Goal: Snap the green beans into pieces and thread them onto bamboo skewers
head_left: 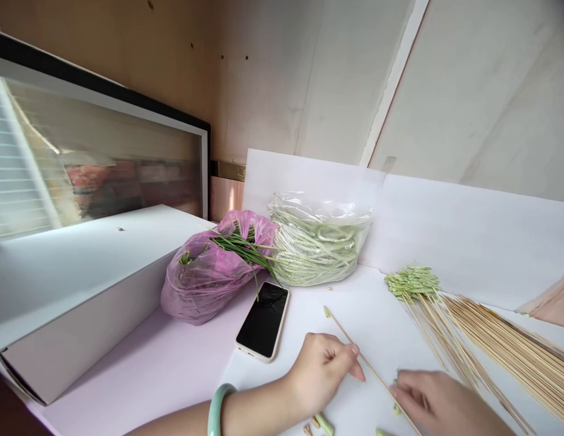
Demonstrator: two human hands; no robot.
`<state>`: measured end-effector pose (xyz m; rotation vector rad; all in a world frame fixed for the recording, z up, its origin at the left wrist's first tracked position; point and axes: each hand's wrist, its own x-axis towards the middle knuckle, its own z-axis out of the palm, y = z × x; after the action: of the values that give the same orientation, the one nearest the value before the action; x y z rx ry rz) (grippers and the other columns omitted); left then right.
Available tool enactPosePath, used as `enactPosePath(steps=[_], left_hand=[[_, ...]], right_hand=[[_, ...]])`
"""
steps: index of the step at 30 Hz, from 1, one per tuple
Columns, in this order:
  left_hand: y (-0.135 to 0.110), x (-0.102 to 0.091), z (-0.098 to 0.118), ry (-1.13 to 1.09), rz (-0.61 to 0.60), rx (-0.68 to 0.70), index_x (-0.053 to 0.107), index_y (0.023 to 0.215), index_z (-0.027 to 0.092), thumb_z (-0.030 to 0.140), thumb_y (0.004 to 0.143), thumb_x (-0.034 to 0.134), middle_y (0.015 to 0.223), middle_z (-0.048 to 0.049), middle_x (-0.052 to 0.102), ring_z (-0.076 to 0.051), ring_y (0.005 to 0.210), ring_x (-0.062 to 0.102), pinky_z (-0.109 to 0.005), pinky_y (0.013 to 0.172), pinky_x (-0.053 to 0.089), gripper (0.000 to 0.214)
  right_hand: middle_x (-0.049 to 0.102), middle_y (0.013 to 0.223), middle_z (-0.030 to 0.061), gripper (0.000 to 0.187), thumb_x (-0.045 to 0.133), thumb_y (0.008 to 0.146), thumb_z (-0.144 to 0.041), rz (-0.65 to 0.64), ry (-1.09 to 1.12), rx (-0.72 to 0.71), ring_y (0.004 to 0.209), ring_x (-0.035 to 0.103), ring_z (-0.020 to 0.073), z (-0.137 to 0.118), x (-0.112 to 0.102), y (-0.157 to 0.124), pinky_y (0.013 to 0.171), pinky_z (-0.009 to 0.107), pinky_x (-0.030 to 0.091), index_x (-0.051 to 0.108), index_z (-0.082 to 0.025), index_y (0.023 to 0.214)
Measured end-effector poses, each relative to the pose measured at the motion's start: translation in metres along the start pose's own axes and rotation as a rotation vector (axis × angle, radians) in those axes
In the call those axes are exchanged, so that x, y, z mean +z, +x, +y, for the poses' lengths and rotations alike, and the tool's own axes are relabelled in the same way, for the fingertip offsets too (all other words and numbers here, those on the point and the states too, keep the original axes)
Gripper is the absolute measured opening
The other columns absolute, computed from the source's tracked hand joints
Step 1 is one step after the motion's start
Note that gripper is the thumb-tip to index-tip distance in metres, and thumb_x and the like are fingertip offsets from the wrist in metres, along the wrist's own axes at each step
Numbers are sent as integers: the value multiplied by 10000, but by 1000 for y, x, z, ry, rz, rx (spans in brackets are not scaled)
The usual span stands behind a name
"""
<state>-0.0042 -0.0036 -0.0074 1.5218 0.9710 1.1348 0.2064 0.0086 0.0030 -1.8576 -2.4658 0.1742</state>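
Note:
A thin bamboo skewer (377, 376) slants across the white surface, with a short green bean piece (326, 311) on its far tip. My left hand (325, 370), with a pale green bangle (215, 412) on the wrist, is closed with thumb and fingertips on the skewer's upper part. Lower down, my right hand (438, 402) pinches around the same skewer; it is blurred by motion. Bits of green show at its fingertips, partly hidden. A cut bean piece (325, 424) lies below my left hand, beside small brownish bits (308, 429).
To the right are skewers tipped with bean pieces (412, 282) and many bare skewers (513, 348). A phone (263, 320) lies left of centre. Behind it are a clear bag of long beans (320, 245) and a purple bag (204, 290) with green stalks. A white box (104, 330) stands left.

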Motion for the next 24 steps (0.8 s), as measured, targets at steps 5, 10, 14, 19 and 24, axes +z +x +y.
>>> enactPosePath(steps=[5,10,14,19,24], left_hand=[[-2,-1,-2,24,-4,19,753,704,139,392,771,568,641,-51,653,-152,638,559,-237,610,408,321],[-3,-1,-2,40,-31,138,725,828,154,237,696,632,768,-55,699,-168,765,608,-242,720,439,182],[-1,-1,-5,56,-137,192,679,982,154,167,626,672,803,-40,700,-169,757,620,-263,785,452,356],[2,0,-11,83,-219,183,659,992,161,180,623,697,836,-41,702,-181,801,639,-270,808,463,371],[3,2,-12,58,-171,112,660,930,171,153,602,687,793,-17,690,-171,752,640,-268,788,468,330]], right_hand=[[595,524,13,318,430,839,-353,210,-178,-160,502,568,191,-19,-101,78,492,296,369,495,-231,553],[652,980,69,194,464,917,-293,305,-263,-272,852,610,202,-54,-185,183,764,354,469,620,-193,974],[590,1170,70,248,530,905,-297,127,-306,-311,956,604,212,-75,-198,252,800,399,511,588,-187,1121],[584,1177,74,274,542,899,-294,-86,-352,-275,958,605,217,-83,-177,297,792,405,516,573,-181,1147],[582,1181,78,270,537,903,-291,-91,-371,-272,957,605,210,-79,-161,318,793,403,515,570,-187,1150]])
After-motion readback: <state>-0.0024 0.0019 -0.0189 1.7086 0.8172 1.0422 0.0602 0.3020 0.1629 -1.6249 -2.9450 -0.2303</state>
